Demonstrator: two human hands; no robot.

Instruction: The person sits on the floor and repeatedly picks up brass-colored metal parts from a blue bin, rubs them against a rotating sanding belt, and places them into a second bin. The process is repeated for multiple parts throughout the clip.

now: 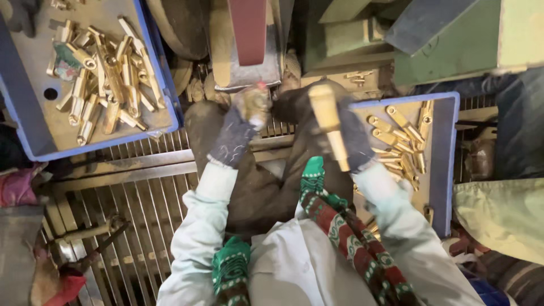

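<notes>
Over a dusty slatted metal grate floor [141, 209], the gloved right hand [351, 139] grips a long brass fitting [330, 122] upright. The gloved left hand [241, 127] closes on a blurred brass piece [256, 102] by the red sanding belt [248, 28], between two blue plastic trays [443, 147] of brass parts.

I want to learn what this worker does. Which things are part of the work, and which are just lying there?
In the work:
left hand at the red sanding belt
right hand gripping a brass rod
blue tray of brass parts, left
blue tray of brass parts, right

Lying about:
metal grate
red cloth
</notes>
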